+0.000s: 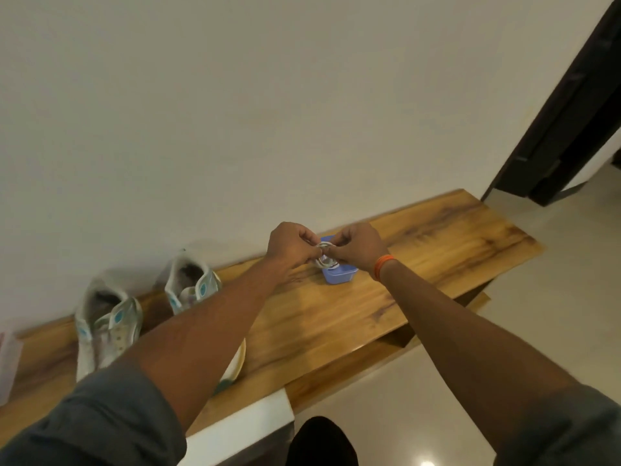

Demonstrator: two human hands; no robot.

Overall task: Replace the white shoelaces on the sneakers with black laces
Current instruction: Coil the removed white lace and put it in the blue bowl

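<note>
The head view looks down at a long wood bench (420,250) set against a pale wall. Both arms reach out over it. The left hand (292,248) and the right hand (358,247) meet in the middle, just above a small blue box (337,275) that sits on the bench. Both hands have their fingers curled in and pinch a little bundle of white lace (324,252) between them. The lace looks wound into a small coil, and the coil hangs right over the box, so the box is straight down from the hands. Both hands are about the same way from it. My guess is that the coil is meant to go down into the box. The two shoes (111,321) stand well off to the left, near the wall, with their open tops facing up. I see no laces in their holes, but they are a bit blurry. The left arm crosses in front of them, so the left hand is the nearer one to reach back to them. I see no black laces anywhere. The bench has bare wood to the right of the box and in front of it, and its front edge is near the box.
</note>
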